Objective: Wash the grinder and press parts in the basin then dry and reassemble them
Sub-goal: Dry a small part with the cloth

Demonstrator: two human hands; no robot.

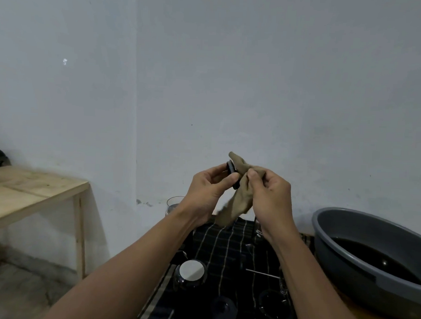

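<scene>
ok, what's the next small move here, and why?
Probably rotate the small black round part in the left hand against the tan cloth pinched by the right hand: the cloth touches only one side, its other face is bare.

Centre: a khaki-brown fabric rag and a small black round part. Six o'clock: a black cloth mat with thin cream plaid lines. Four o'clock: a grey plastic basin, dark water.
</scene>
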